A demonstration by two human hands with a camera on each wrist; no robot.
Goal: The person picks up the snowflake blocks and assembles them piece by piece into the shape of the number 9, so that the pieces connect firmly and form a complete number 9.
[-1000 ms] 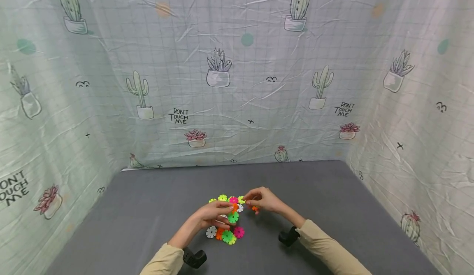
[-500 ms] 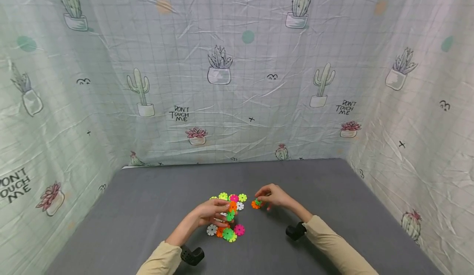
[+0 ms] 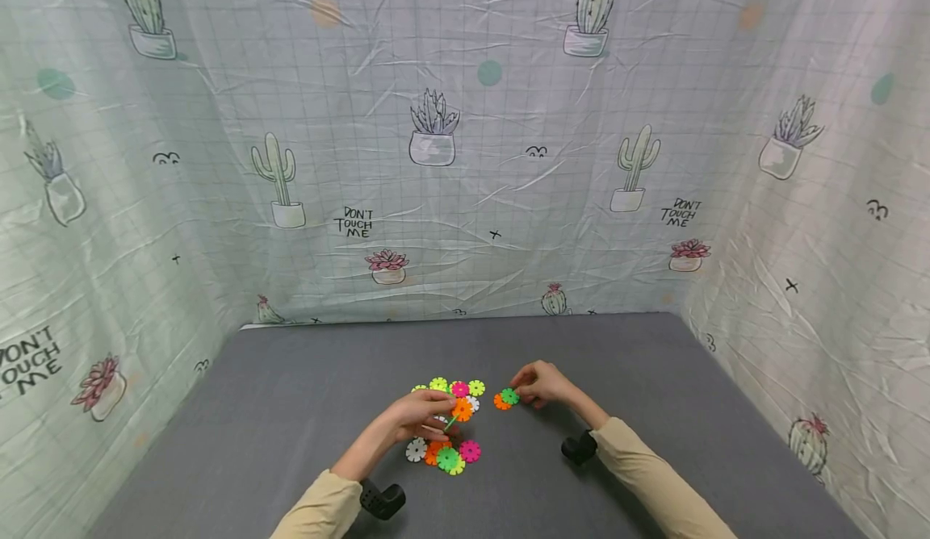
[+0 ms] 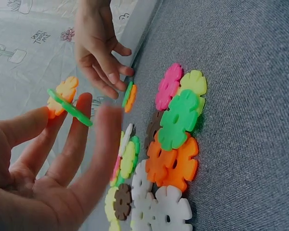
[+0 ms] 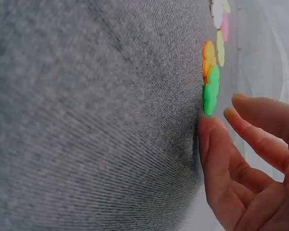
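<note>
One orange disc [image 4: 67, 89] joined to a green disc [image 4: 70, 107] is pinched above the tabletop [image 3: 327, 378] by the left hand [image 3: 420, 416]; right hand [image 3: 543, 384] loosely parted, nothing seen gripped, beside a green-orange pair [image 3: 510, 396]. Light, stiff, slickish plastic presumed; rims best pinched.

Left sleeve [image 3: 316, 510], nearer left edge of bench [image 3: 240, 434]: long, plain pale beige cloth, soft creases, ending at wrist. Right sleeve [image 3: 654, 476], nearer right edge: matching beige, loose folds along forearm. Left wrist unit [image 3: 383, 501]: black, elbow-shaped, small dot-like holes on side. Right wrist unit [image 3: 580, 447]: black, chunky, finer detail too dark to read. Left hand [image 3: 416, 415], right hand [image 3: 546, 384]: both bare.
</note>
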